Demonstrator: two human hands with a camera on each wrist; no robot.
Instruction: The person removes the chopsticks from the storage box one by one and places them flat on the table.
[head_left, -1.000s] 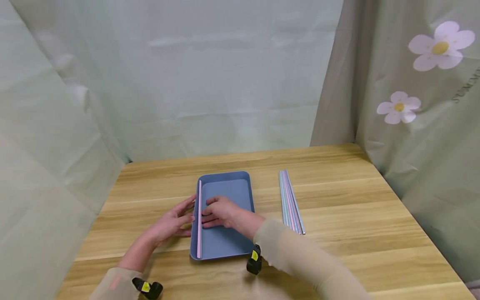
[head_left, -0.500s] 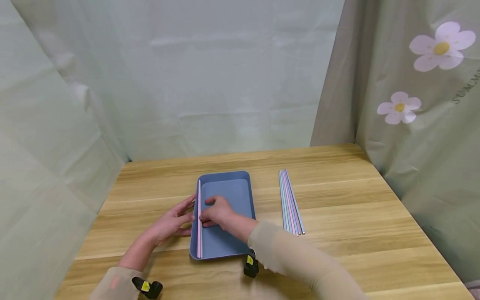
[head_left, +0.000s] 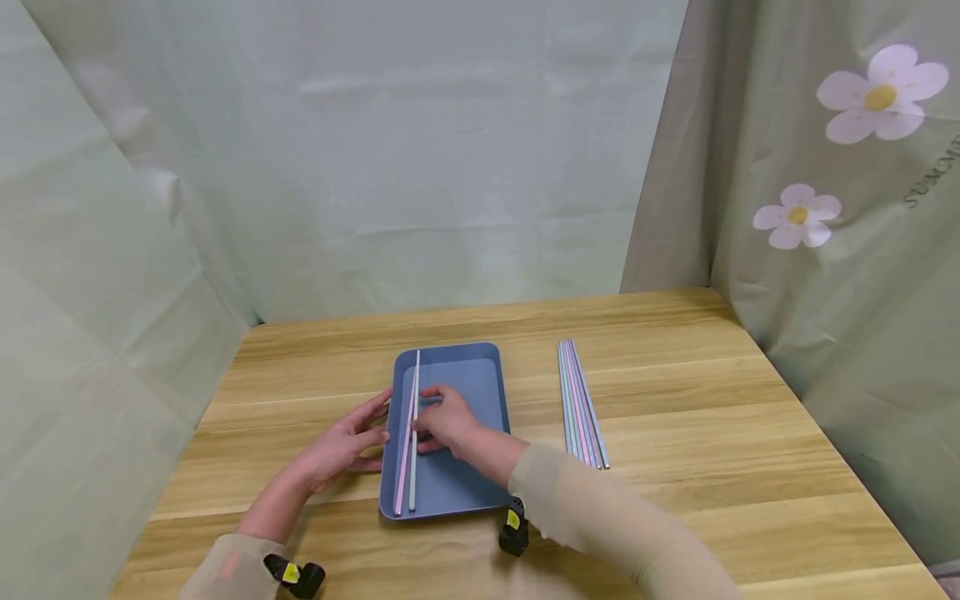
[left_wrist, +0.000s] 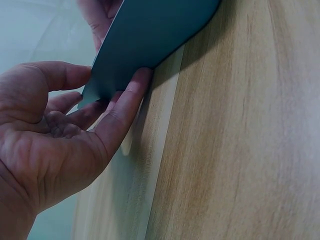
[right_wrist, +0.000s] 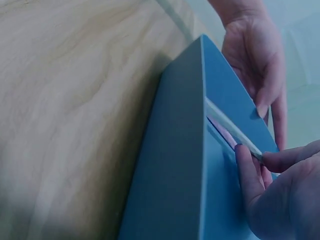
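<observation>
A blue rectangular tray (head_left: 465, 492) lies on the table with chopsticks along its left part. My right hand (head_left: 450, 421) reaches into it and pinches a pale green chopstick (head_left: 413, 479) between thumb and fingers near mid-length. Just left of that stick lies a pink chopstick (head_left: 402, 479), slightly slanted, close to it at the upper part. In the right wrist view, the pale green chopstick (right_wrist: 230, 122) passes between my right fingertips (right_wrist: 243, 150). My left hand (head_left: 341, 450) touches the tray's left side from outside, thumb at the rim, fingers extended along the wall (left_wrist: 135, 50).
On the wooden table (head_left: 675, 483), a bundle of several pastel chopsticks (head_left: 577, 408) lies right of the tray, fanned slightly toward the near end. Pale cloth (head_left: 450, 167) hangs behind the table, and a flowered curtain (head_left: 832, 333) hangs at the right.
My right hand has pinched the pale green chopstick and shifted it rightward, away from the tray's left wall. The pink chopstick now slants. My left hand stays put.
</observation>
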